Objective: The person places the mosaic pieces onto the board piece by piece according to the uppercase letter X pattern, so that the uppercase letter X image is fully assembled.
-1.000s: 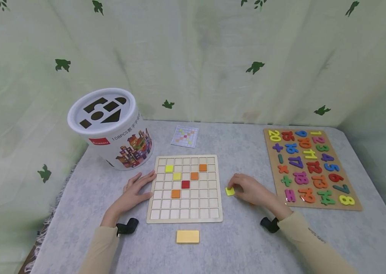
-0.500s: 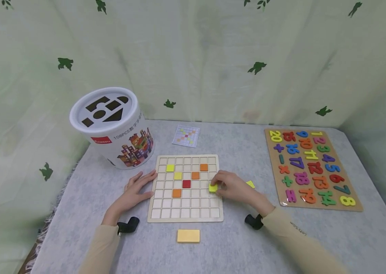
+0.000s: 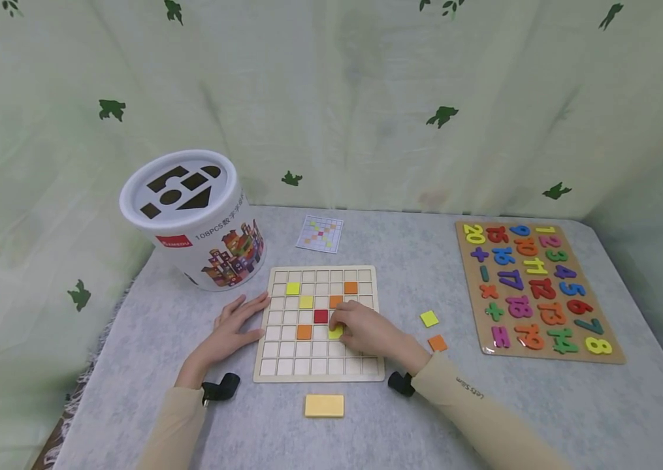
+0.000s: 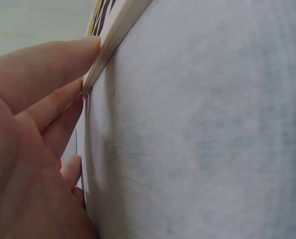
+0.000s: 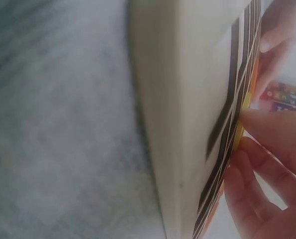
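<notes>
Nearest the person, at six o'clock from the grid board (image 3: 317, 372), a pale yellow rectangular block (image 3: 323, 405) lies flat on the grey table (image 3: 402, 261). Just beyond it the wooden grid board sits square to the person. The left hand (image 3: 231, 329) rests flat at the board's nine o'clock edge, fingers straight and spread, their tips touching the frame and holding nothing; the left wrist view shows the fingertips (image 4: 63, 94) pressed against the board's rim. The right hand (image 3: 366, 329) comes in from four o'clock and lies over the board's right half, its fingers curled round a yellow tile (image 3: 336, 331) that it pinches down on a cell just at five o'clock from the red tile (image 3: 321, 316). An orange tile (image 3: 304, 331) sits two cells to the yellow tile's nine o'clock.

Off the board at three o'clock, a loose yellow-green tile (image 3: 429, 318) and a loose orange tile (image 3: 437, 343) lie near each other, well apart from both hands. Farther right lies the number puzzle board (image 3: 533, 290). At twelve o'clock from the grid lies a small pattern card (image 3: 319, 234), and at ten o'clock stands the white shape-sorter tub (image 3: 190, 219).
</notes>
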### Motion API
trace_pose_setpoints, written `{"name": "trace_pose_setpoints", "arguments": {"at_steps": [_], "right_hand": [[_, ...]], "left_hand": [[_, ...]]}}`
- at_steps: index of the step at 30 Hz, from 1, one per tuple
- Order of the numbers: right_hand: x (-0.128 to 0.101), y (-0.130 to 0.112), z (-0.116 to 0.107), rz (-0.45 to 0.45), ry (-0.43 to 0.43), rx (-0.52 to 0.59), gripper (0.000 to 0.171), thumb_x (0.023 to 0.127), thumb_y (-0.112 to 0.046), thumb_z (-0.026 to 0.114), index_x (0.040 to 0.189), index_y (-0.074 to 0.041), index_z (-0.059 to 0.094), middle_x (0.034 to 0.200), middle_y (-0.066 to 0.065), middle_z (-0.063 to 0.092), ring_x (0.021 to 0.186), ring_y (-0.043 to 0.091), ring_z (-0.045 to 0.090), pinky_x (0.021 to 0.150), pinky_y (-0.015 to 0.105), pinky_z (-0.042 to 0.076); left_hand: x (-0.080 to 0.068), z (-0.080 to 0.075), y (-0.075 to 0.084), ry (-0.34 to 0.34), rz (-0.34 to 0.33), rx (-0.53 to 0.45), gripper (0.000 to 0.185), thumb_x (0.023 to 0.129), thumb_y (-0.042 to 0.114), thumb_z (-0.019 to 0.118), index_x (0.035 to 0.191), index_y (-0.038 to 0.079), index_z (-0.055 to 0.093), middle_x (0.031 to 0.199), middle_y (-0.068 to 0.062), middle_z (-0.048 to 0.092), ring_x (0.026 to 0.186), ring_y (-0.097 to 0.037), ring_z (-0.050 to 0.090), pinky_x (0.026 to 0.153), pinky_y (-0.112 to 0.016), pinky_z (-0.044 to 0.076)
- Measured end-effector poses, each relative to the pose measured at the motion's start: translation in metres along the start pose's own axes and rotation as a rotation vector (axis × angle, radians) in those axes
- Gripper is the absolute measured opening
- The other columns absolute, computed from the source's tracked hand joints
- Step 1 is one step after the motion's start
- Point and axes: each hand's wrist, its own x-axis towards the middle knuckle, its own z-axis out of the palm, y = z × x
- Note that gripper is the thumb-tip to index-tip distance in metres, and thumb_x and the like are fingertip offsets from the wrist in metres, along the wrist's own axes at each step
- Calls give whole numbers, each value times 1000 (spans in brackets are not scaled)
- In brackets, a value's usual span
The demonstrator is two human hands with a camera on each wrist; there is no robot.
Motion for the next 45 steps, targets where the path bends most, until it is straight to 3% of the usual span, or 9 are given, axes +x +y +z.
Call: {"name": "trace_pose_setpoints", "arguments": {"at_steps": [5,9,12,15,21,29,38,45], "right_hand": [[-2,0,-1,-7,-2,-30,20,84,0,64,100,-10,70,102,-2,61,96,14,53,81,24,47],[-12,5,-9,28,3,62,22,87,-2,62,106,-10,69,106,-2,61,99,14,55,84,27,47],[-28,14,-21,57,34,163,23,87,-2,63,109,-8,67,105,-1,62,95,15,57,82,30,48],[-49,27,-32,78,74,194,22,86,-1,67,108,-7,66,103,1,63,92,17,58,78,33,50],[-99,58,-50,155,131,132,23,82,-1,72,104,-7,67,99,1,64,90,20,59,77,38,51],[-142,73,-54,189,81,66,24,78,1,74,98,-11,67,99,-4,61,92,17,57,79,37,50],[-142,74,-43,198,122,27,28,76,9,69,93,-12,64,93,-6,57,85,12,54,75,32,52],[-113,55,-41,174,116,77,23,78,-1,73,96,-13,65,94,-7,58,85,12,55,73,30,50]], "left_hand": [[0,-1,1,0,1,-6,61,91,23,65,146,12,41,156,-4,26,142,-38,-2,102,-65,-2],[0,-1,2,-2,0,-9,61,91,23,65,146,11,41,156,-5,26,142,-38,-2,102,-65,-1],[-1,-1,2,-3,-1,-7,61,91,22,65,146,11,41,156,-5,26,142,-38,-2,103,-65,-1],[-1,-1,2,-1,-1,-7,61,91,22,65,146,11,41,156,-5,26,141,-38,-2,103,-65,-2],[-1,0,2,0,6,-3,62,91,25,65,146,10,40,156,-6,26,141,-38,-2,102,-66,-2],[-1,0,2,1,-4,5,62,91,24,65,146,11,41,156,-5,26,141,-38,-2,102,-66,-3],[-2,0,2,13,23,-11,61,91,23,65,146,11,41,156,-5,26,141,-39,-1,101,-67,-1],[-2,0,3,7,10,-14,62,91,23,65,147,12,40,156,-5,26,141,-38,-2,102,-66,-2]]}}
